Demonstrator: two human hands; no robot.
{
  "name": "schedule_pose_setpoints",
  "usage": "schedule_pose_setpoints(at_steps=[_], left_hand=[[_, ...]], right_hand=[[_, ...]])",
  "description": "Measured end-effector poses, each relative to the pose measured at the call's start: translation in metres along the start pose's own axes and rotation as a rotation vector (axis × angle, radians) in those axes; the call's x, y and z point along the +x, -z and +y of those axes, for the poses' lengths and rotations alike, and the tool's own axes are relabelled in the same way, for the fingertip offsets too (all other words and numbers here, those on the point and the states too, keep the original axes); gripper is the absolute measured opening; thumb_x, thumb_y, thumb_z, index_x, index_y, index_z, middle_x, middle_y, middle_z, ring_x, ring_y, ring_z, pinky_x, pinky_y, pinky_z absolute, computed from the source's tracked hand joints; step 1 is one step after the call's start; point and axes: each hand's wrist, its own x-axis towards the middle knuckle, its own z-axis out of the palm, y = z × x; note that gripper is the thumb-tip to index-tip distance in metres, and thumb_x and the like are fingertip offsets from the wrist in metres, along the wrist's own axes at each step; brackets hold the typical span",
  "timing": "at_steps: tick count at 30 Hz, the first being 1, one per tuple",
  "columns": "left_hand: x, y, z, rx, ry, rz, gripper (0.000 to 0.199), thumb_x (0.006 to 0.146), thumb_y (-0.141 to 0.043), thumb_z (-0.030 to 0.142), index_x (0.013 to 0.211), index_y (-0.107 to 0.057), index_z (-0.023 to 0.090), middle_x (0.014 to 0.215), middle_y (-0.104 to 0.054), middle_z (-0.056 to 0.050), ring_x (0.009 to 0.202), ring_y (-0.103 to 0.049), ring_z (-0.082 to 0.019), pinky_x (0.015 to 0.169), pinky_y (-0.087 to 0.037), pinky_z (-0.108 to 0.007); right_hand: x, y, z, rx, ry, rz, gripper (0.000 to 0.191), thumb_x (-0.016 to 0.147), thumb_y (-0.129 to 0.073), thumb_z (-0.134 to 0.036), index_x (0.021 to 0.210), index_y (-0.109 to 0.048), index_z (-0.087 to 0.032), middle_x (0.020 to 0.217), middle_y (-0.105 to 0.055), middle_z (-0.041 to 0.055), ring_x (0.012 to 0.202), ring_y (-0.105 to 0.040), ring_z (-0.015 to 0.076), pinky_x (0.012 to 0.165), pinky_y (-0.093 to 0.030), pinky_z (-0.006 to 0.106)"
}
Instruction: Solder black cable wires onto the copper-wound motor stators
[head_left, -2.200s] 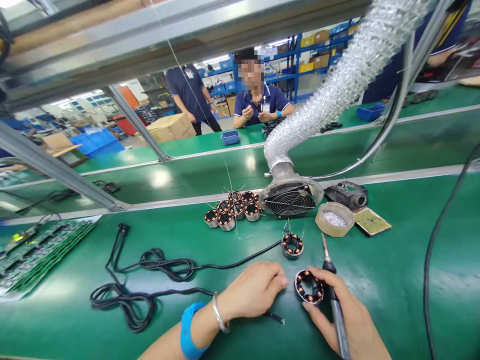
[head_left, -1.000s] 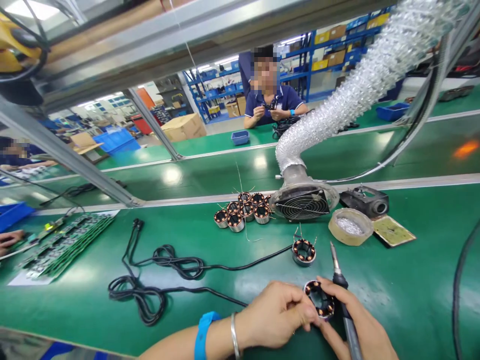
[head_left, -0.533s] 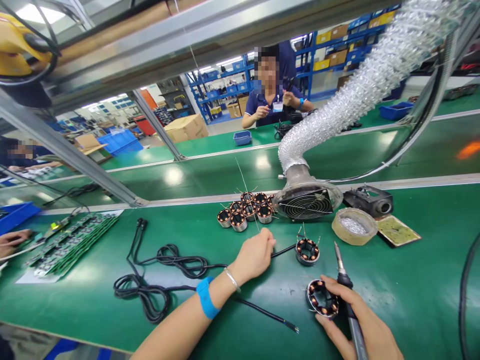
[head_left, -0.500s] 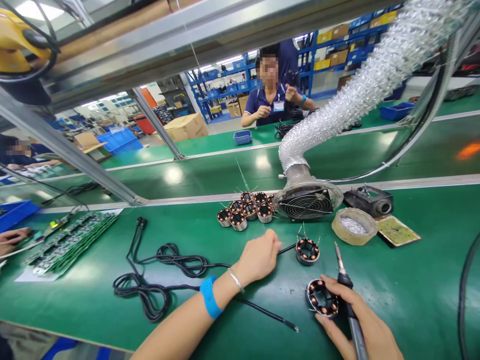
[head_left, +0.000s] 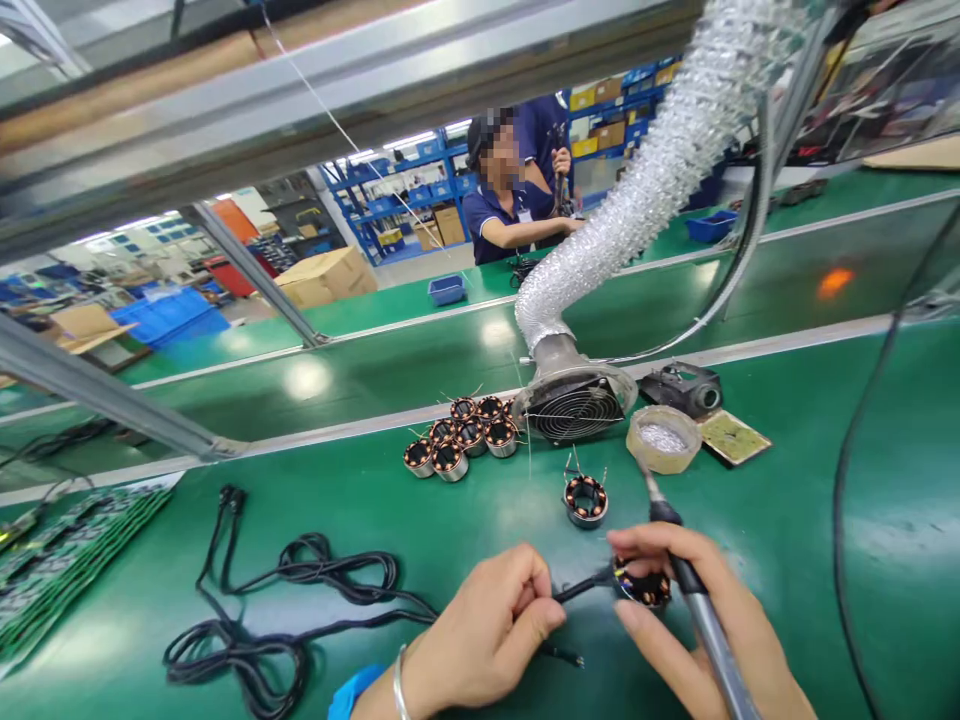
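My left hand point(head_left: 499, 625) pinches a black power cable point(head_left: 581, 588) close to its stripped end. That end lies at the near left rim of a motor stator point(head_left: 646, 590) with copper windings. Around the stator curl the thumb and forefinger of my right hand point(head_left: 720, 620). The same hand also holds a soldering iron point(head_left: 694, 590), its tip pointing up and away toward the solder pot. A second stator point(head_left: 586, 500) stands just beyond, its wire leads sticking up. Below my left hand shows the bare end of another black cable point(head_left: 561, 655).
Several stators point(head_left: 450, 460) cluster beside a fume extractor fan point(head_left: 576, 410) with a silver duct point(head_left: 622, 190). Right of it are a round pot point(head_left: 664, 440), a yellow sponge point(head_left: 735, 437) and an iron stand point(head_left: 682, 388). Coiled cables point(head_left: 240, 650) and green circuit boards point(head_left: 75, 570) lie left.
My left hand has come nearer and brought the cable end to the stator in my right hand. The view has shifted right. Across the bench, a co-worker has turned and reached sideways.
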Motion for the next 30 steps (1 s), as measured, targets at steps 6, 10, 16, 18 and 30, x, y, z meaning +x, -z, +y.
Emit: schedule_pose_setpoints(at_steps=[6, 10, 16, 18, 30], left_hand=[[0.017, -0.003, 0.008, -0.093, -0.021, -0.046, 0.026, 0.1, -0.039, 0.039, 0.094, -0.057, 0.02, 0.085, -0.056, -0.002, 0.079, -0.05, -0.016, 0.074, -0.038, -0.027], [0.037, -0.007, 0.007, -0.438, -0.028, -0.155, 0.053, 0.096, -0.033, 0.063, 0.09, -0.059, 0.017, 0.083, -0.058, -0.005, 0.074, -0.055, -0.016, 0.07, -0.044, -0.028], [0.052, -0.03, -0.002, -0.711, 0.01, -0.245, 0.06, 0.086, -0.041, 0.076, 0.082, -0.052, 0.017, 0.05, -0.045, 0.006, 0.042, -0.031, -0.007, 0.048, -0.025, -0.021], [0.052, -0.035, -0.005, -0.724, -0.02, -0.178, 0.057, 0.088, -0.042, 0.073, 0.083, -0.052, 0.017, 0.049, -0.044, 0.007, 0.043, -0.03, -0.007, 0.049, -0.025, -0.021], [0.041, -0.034, -0.003, -0.714, 0.01, 0.087, 0.043, 0.091, -0.05, 0.061, 0.083, -0.045, 0.019, 0.077, -0.039, 0.003, 0.073, -0.034, -0.013, 0.068, -0.03, -0.025]], right_hand=[[0.01, -0.015, -0.012, 0.167, 0.012, 0.002, 0.029, 0.089, -0.057, -0.019, 0.116, -0.048, -0.027, 0.085, -0.069, -0.002, 0.072, -0.07, 0.0109, 0.07, -0.056, 0.016], [0.009, -0.017, -0.007, 0.187, 0.081, -0.042, 0.025, 0.089, -0.056, -0.016, 0.11, -0.051, -0.029, 0.087, -0.069, -0.0034, 0.073, -0.069, 0.0108, 0.069, -0.056, 0.016], [0.014, -0.018, 0.0, 0.181, 0.048, 0.069, 0.03, 0.088, -0.062, -0.019, 0.113, -0.05, -0.029, 0.083, -0.067, -0.0031, 0.064, -0.067, 0.0111, 0.061, -0.056, 0.016], [0.015, -0.02, 0.001, 0.226, 0.01, 0.068, 0.028, 0.09, -0.06, -0.022, 0.115, -0.048, -0.028, 0.077, -0.066, -0.0039, 0.06, -0.067, 0.011, 0.059, -0.056, 0.016], [0.005, -0.037, -0.009, 0.094, -0.068, 0.127, 0.03, 0.089, -0.062, -0.027, 0.117, -0.051, -0.025, 0.088, -0.069, 0.0012, 0.07, -0.069, 0.012, 0.066, -0.058, 0.017]])
